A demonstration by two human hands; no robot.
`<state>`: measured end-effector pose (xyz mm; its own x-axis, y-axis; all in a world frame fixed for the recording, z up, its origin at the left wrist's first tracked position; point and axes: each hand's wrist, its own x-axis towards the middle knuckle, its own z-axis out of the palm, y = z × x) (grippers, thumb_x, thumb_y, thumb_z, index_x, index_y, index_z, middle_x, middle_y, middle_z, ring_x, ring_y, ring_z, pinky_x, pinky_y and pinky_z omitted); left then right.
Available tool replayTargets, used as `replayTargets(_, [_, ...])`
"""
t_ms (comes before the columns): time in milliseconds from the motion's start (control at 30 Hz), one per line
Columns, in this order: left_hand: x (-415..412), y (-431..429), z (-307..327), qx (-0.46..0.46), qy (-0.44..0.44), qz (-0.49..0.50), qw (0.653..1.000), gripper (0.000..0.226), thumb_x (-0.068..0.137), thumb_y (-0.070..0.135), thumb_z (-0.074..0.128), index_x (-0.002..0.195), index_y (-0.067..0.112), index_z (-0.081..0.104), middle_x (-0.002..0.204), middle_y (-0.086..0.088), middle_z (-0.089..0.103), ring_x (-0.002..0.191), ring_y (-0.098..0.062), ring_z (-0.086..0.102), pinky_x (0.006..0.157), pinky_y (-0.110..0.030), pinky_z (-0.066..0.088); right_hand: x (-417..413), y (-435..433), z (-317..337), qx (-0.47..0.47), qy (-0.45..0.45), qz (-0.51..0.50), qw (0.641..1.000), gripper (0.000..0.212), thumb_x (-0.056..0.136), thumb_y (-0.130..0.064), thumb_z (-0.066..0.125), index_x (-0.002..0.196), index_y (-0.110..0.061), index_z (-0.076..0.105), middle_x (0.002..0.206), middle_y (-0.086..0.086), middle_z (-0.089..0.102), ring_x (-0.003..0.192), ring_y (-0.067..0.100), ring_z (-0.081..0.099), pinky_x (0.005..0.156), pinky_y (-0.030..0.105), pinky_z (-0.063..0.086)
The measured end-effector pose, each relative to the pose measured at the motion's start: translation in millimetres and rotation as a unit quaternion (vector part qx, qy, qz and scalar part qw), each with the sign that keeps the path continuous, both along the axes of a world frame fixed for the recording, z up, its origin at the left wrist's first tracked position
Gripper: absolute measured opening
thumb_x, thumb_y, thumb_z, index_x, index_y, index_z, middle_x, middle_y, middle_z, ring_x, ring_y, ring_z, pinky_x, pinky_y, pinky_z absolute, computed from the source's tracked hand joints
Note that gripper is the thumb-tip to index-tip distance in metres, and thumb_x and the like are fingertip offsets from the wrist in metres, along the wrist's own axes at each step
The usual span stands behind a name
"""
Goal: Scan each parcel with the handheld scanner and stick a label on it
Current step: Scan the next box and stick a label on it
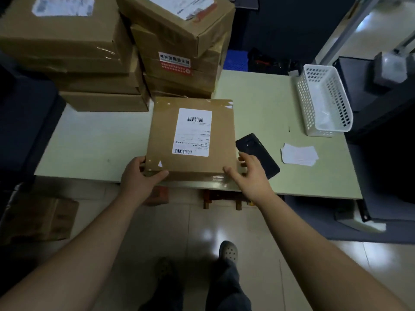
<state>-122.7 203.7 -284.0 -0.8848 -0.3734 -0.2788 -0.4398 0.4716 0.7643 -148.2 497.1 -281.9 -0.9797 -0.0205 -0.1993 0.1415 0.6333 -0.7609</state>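
Over table point(101, 142) front edge, left grip point(141, 176), right grip point(249, 173) clasping parcel point(161, 131) near corners, scanner point(258, 153) just beside.

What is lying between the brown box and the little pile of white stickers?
The black handheld scanner lies on the table between the parcel and the white labels, close beside the parcel's right side. The head view shows it.
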Motion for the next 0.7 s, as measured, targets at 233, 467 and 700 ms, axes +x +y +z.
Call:
replayTargets(233, [-0.1,22.2,-0.1,-0.027,0.008,0.046,0.999,0.078,0.073,0.037,0.084,0.138,0.014,0.047,0.135,-0.003,0.053,0.120,-0.019,0.053,0.102,-0.039,0.045,-40.0,74.4,-25.3,0.258,-0.022,0.065,0.964,0.075,0.085,-0.060,0.061,0.146,-0.024,0.037,0.137,0.013,0.040,0.125,0.033,0.038,0.104,0.043,0.038])
replayTargets(467, [4.0,51.3,-2.2,-0.126,0.035,0.059,0.990,0.073,0.078,0.036,0.080,0.139,0.014,0.047,0.131,-0.003,0.049,0.124,-0.019,0.045,0.103,-0.029,0.036,-56.2,80.5,-45.6,0.306,0.001,0.122,0.944,0.076,0.081,-0.058,0.066,0.144,-0.026,0.037,0.132,0.015,0.040,0.117,0.037,0.040,0.096,0.047,0.037])
replayTargets(700, [1.5,53.1,1.5,-0.149,0.018,0.051,0.987,0.072,0.075,0.040,0.081,0.134,0.015,0.050,0.129,-0.006,0.050,0.122,-0.023,0.046,0.099,-0.031,0.038,-67.3,94.5,-2.0,0.214,-0.029,0.094,0.972,0.077,0.073,-0.049,0.073,0.142,-0.032,0.043,0.127,0.009,0.044,0.119,0.030,0.038,0.099,0.042,0.037])
